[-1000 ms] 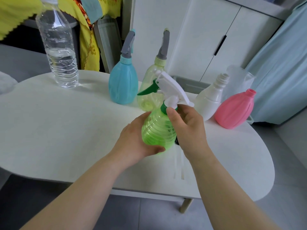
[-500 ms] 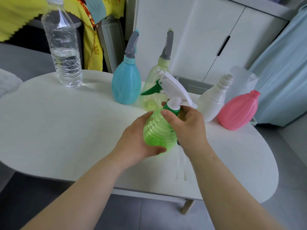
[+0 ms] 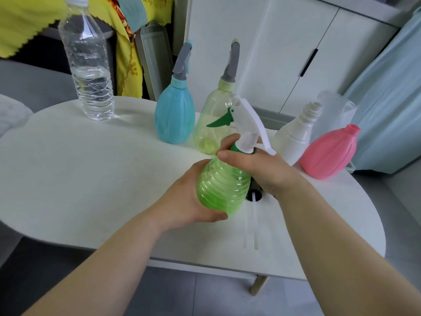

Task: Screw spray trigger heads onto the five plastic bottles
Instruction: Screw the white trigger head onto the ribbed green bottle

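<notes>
Over the middle of the white bench (image 3: pixel 68 179), the green ribbed bottle (image 3: pixel 222 188) is up off the surface, tilted, held between both hands. The left hand (image 3: pixel 191 201) cups the bottle's body from the near-left side, its grip closed snugly around the belly, thumb tucked under the lower edge. The right hand (image 3: pixel 257 167) is wrapped tight round the neck, fingers pinching the dark green collar of the white spray trigger head (image 3: pixel 248 124), whose green lever pokes out to the left. That head sits on the bottle's mouth; how far it is threaded, I cannot tell.

Behind them, the blue bottle (image 3: pixel 174 119) stands upright with a grey trigger head on, and just beside it to the right the pale yellow-green bottle (image 3: pixel 211 124) wears one as well. Further right, the white bottle (image 3: pixel 296 135) leans with its threaded neck bare, and the pink bottle (image 3: pixel 328 151) lies tilted next to it, mouth open too. On the bench beneath the right wrist lies a dark cap piece with pale dip tubes (image 3: pixel 252 224) stretching towards the near edge. Far left at the back, a clear water bottle (image 3: pixel 87 71) stands alone.
</notes>
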A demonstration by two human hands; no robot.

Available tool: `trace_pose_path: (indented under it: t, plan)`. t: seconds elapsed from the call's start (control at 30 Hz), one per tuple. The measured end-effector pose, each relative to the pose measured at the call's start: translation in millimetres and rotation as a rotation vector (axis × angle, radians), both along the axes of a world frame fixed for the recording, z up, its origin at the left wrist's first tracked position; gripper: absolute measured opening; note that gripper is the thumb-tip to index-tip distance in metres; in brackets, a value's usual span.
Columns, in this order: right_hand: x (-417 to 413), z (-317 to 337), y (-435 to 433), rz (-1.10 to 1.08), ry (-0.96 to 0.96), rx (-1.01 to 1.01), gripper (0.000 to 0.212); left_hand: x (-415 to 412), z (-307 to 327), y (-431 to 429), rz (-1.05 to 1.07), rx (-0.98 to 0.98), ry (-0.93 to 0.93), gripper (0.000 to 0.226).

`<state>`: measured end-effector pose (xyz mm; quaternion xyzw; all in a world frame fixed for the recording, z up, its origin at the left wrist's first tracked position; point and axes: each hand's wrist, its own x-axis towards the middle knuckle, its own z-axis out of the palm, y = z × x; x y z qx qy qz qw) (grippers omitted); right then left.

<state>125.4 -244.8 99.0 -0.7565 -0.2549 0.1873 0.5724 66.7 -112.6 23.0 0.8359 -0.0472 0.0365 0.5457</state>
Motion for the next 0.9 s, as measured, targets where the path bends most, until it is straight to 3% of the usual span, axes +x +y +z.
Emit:
trace_pose_path:
  t: [0.2, 0.4, 0.6, 0.77, 0.9]
  plan:
    - [-8.9, -14.9, 17.2, -0.25, -0.035, 0.174, 0.012, 2.5, -6.3, -1.4, 0.137, 0.015, -0.046, 0.081]
    - [-16.0, -19.8, 26.8, -0.536, -0.071, 0.253, 0.039, -0.8, -6.8, -11.2, 0.238, 0.093, -0.1, 0.097]
    - [-19.4, -12.4, 20.0, -0.476, -0.004, 0.157, 0.008, -0.5, -8.0, -8.2, 0.177, 0.036, -0.075, 0.105]
    - [-32.1, -21.9, 6.7, -0.379, -0.042, 0.097, 0.033, -1.0, -10.0, -1.6, 0.076, 0.029, -0.073, 0.101]
    - [-16.5, -0.9, -3.8, -0.526, -0.099, 0.197, 0.017, -3.8, -11.1, 8.4, 0.061, 0.136, -0.013, 0.104]
